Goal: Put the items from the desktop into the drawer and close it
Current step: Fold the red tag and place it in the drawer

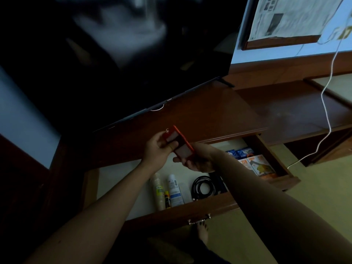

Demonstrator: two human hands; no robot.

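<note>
head view dim: both hands (177, 151) grip orange case (181, 143), markings unreadable.

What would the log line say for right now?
hands: left and right both hold red case | drawer: open | case: above drawer

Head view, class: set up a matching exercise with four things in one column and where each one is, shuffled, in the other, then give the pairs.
Things:
1. red box
2. black cable
3. white tube
4. drawer handle

Places:
A. coiled inside the drawer, right of the tubes
B. held in both hands above the open drawer
C. on the drawer's front panel
D. lying in the drawer, left of the coil

Pairs: 1-B, 2-A, 3-D, 4-C
</note>
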